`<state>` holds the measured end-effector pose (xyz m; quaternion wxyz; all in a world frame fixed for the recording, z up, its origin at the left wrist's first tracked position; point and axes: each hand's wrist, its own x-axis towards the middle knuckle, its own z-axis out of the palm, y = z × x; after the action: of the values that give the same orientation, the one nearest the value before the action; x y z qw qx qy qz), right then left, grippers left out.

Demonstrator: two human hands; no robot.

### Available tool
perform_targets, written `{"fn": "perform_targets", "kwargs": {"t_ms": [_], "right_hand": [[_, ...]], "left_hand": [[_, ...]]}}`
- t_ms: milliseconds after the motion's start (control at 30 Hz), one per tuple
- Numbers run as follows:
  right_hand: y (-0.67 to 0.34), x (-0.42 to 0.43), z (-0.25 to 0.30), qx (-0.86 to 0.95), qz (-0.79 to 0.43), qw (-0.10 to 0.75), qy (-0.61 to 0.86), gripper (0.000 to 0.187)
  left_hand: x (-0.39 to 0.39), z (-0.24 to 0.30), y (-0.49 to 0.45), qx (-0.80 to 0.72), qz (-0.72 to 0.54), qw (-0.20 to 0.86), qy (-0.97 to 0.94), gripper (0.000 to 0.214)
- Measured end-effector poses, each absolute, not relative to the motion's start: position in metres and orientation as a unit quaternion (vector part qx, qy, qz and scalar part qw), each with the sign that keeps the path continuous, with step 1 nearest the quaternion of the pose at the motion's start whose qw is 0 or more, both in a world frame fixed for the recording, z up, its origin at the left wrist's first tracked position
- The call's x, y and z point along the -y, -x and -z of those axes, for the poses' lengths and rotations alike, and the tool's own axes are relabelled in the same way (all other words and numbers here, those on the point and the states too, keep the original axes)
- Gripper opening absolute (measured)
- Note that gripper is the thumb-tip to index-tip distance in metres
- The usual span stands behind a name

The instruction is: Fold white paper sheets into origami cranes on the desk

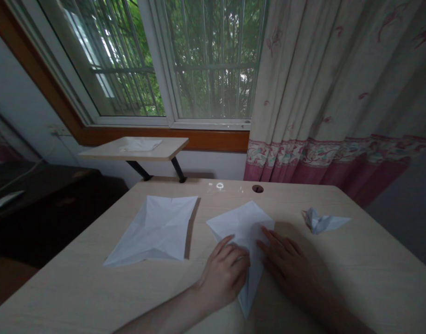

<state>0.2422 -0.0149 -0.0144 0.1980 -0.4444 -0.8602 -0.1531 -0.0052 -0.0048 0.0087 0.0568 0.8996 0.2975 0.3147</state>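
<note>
A partly folded sheet of white paper (246, 221) lies on the desk in front of me, broad at the far end and narrowing to a point towards me. My left hand (228, 269) is closed at its left side, with bent fingers gripping or pressing the folded edge; the thumb tip is hidden. On the right side of the same paper, my right hand (285, 260) rests with its fingers stretched out and slightly apart. A second, creased white sheet (164, 227) lies spread to the left, its edges lifted a little. At the right sits a folded paper figure (322, 221), perhaps a bird.
The light wooden desk (77, 283) has a round cable hole (257, 189) near its back edge. A raised shelf (108, 149) at the back left bears crumpled white paper or tissue (141, 144). Behind are a barred window (213, 69) and a curtain (320, 93).
</note>
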Motion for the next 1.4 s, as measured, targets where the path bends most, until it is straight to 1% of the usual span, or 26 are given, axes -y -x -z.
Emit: {"fn": "perform_targets", "kwargs": {"t_ms": [167, 333, 633, 867, 1167, 1300, 1400], "right_hand": [[-0.243, 0.015, 0.018, 0.858, 0.144, 0.198, 0.453, 0.042], [-0.242, 0.015, 0.018, 0.852, 0.131, 0.215, 0.458, 0.043], [-0.247, 0.01, 0.024, 0.844, 0.081, 0.251, 0.468, 0.044], [-0.249, 0.007, 0.031, 0.845, 0.076, 0.257, 0.463, 0.052], [-0.249, 0.006, 0.032, 0.843, 0.08, 0.251, 0.469, 0.057], [-0.25, 0.006, 0.028, 0.842, 0.089, 0.267, 0.459, 0.061], [-0.25, 0.007, 0.025, 0.84, 0.086, 0.277, 0.459, 0.059]], "left_hand": [[0.005, -0.008, 0.005, -0.338, -0.312, 0.069, -0.885, 0.02], [0.006, -0.009, 0.004, -0.308, -0.292, 0.076, -0.902, 0.024], [0.008, -0.012, 0.004, -0.32, -0.22, 0.052, -0.92, 0.038], [0.008, -0.013, 0.004, -0.33, -0.184, 0.032, -0.925, 0.036], [0.009, -0.015, 0.004, -0.333, -0.182, 0.032, -0.925, 0.037], [0.009, -0.012, 0.004, -0.34, -0.184, 0.037, -0.922, 0.039], [0.009, -0.01, 0.004, -0.35, -0.182, 0.046, -0.918, 0.04]]}}
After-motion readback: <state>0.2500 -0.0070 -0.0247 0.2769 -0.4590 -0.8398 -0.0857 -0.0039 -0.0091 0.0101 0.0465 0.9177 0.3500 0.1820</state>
